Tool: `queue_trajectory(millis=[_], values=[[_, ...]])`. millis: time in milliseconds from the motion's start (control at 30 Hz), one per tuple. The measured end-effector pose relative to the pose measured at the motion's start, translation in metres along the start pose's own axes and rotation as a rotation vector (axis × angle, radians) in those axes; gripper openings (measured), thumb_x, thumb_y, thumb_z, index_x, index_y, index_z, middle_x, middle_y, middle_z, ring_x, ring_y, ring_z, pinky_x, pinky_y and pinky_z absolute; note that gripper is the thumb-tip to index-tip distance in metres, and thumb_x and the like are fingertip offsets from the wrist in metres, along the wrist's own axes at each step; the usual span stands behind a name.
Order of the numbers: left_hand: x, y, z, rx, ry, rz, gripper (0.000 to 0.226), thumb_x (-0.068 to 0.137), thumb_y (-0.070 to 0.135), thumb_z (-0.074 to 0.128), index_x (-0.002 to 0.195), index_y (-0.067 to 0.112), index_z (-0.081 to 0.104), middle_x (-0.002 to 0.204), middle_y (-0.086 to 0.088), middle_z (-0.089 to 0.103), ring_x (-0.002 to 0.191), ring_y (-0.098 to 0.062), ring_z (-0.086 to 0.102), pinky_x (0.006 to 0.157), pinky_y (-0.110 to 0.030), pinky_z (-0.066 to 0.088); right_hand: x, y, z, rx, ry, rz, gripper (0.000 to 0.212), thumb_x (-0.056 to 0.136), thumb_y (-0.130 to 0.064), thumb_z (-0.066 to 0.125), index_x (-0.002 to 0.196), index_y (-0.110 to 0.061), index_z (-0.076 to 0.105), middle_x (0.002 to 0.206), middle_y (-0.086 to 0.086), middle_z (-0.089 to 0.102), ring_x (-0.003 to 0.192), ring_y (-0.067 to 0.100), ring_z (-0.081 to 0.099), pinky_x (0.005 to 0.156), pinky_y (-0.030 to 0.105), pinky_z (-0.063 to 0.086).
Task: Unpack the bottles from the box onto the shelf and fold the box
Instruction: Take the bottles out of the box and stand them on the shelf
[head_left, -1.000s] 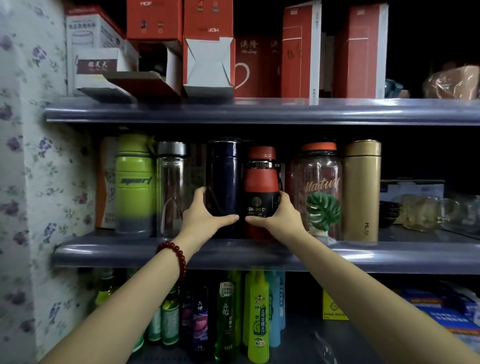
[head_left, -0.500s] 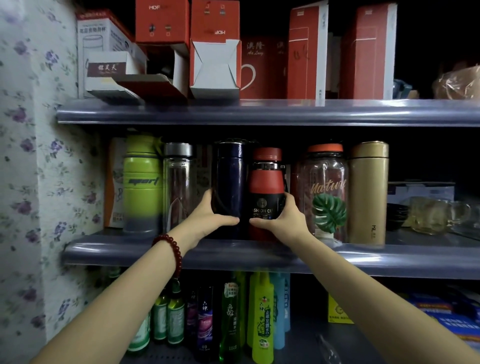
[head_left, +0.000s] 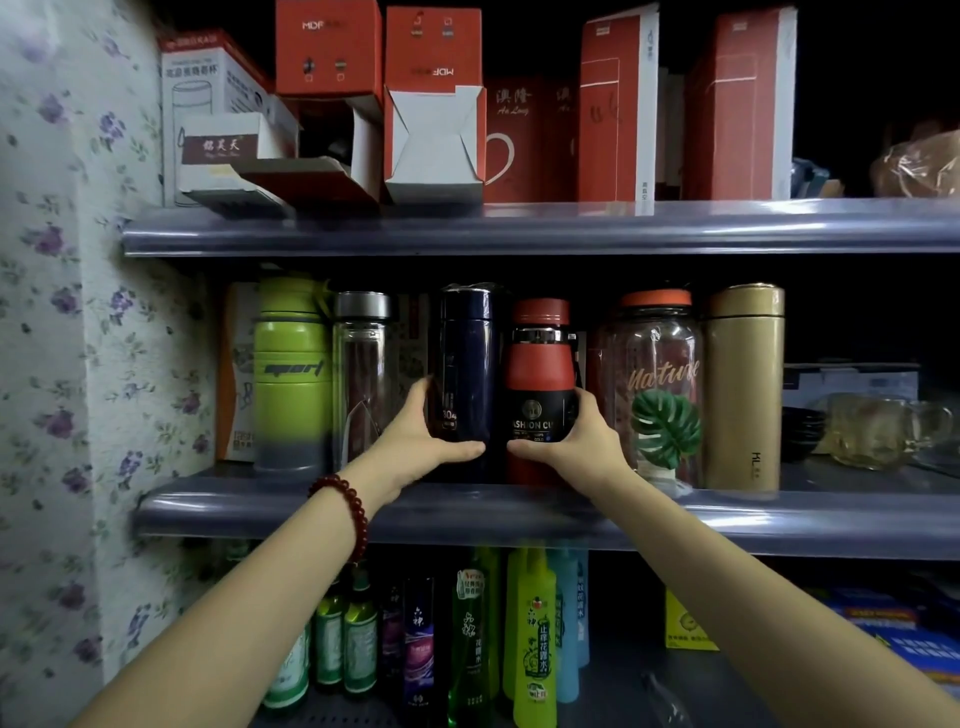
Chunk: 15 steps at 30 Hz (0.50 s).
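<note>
A dark blue flask (head_left: 464, 358) and a red and black bottle (head_left: 542, 374) stand upright side by side on the middle shelf (head_left: 727, 525). My left hand (head_left: 421, 441) wraps the lower part of the blue flask. My right hand (head_left: 576, 441) grips the base of the red and black bottle. On either side stand a green sport bottle (head_left: 293, 374), a clear glass bottle (head_left: 362, 379), a glass jar with a leaf print (head_left: 655, 384) and a gold flask (head_left: 744, 384). Open red and white boxes (head_left: 434, 140) sit on the top shelf (head_left: 571, 228).
A floral wall (head_left: 67, 364) bounds the shelves on the left. Glass mugs (head_left: 872, 431) and a dark bowl rest at the right of the middle shelf. Several thin green, yellow and blue bottles (head_left: 535, 644) crowd the bottom shelf, with blue packets (head_left: 893, 629) to the right.
The view has shifted slightly, so the shelves sit further right in frame. Both hands stay on the two bottles, which remain on the shelf.
</note>
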<state>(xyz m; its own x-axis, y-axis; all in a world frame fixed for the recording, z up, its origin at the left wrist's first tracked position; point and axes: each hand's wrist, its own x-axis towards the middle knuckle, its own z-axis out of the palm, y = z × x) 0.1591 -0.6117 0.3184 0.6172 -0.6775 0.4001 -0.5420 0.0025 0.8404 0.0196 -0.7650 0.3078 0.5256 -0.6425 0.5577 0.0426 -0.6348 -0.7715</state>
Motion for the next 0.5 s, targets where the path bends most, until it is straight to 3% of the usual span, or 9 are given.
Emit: queue_trajectory(millis=[133,267,500], values=[[-0.008,0.001,0.020,0.231,0.233,0.047,0.116,0.059,0.052,0.082,0.147,0.035,0.009,0.149,-0.010,0.034,0.135,-0.028,0.036,0.106,-0.041,0.035,-0.001,-0.002,-0.001,-0.005,-0.004,0.008,0.094,0.057,-0.037,0.089,0.133,-0.022,0.038,0.103,-0.009,0.057,0.086,0.008,0.055,0.066,0.013,0.040],[-0.004,0.002,0.018,0.192,0.173,0.043,0.118,0.060,0.048,0.083,0.147,0.033,0.007,0.149,-0.006,0.037,0.135,-0.026,0.037,0.107,-0.038,0.035,-0.001,-0.005,-0.003,-0.009,-0.029,0.017,0.089,0.057,-0.036,0.089,0.130,-0.024,0.039,0.094,-0.016,0.055,0.078,-0.007,0.049,0.059,0.006,0.035],[-0.006,-0.001,0.012,0.123,0.144,0.063,0.116,0.058,0.046,0.085,0.147,0.033,0.013,0.150,-0.002,0.036,0.136,-0.024,0.035,0.104,-0.033,0.033,0.000,-0.004,-0.016,0.053,-0.154,0.030,0.083,0.056,-0.029,0.087,0.128,-0.023,0.047,0.113,-0.006,0.064,0.106,0.013,0.061,0.089,0.028,0.049]])
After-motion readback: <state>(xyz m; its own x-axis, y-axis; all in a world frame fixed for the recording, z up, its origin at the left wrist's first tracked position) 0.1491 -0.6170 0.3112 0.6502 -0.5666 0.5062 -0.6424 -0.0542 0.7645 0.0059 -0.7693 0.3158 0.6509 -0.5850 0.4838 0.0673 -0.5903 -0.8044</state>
